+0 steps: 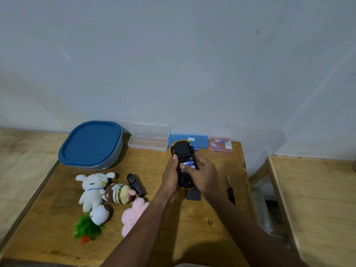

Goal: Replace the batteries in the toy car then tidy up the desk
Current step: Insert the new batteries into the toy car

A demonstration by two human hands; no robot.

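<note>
Pressing batteries in | toy car (184, 157) is held upside down over the desk (154, 164) | left hand (170, 176) is wrapped round its left side | right hand (202, 174) is curled round the right side, thumb laid on the blue batteries (188, 164) | each battery should be pushed flat, ends turned the right way | lid (193, 195) is seen near, below the car

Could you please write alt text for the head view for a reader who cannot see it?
The left hand and right hand grip an upturned toy car over a wooden desk, a right finger pressing the blue batteries in its open compartment. On the desk lie soft toys, a remote control, a screwdriver, a black cover and storage boxes.
</note>
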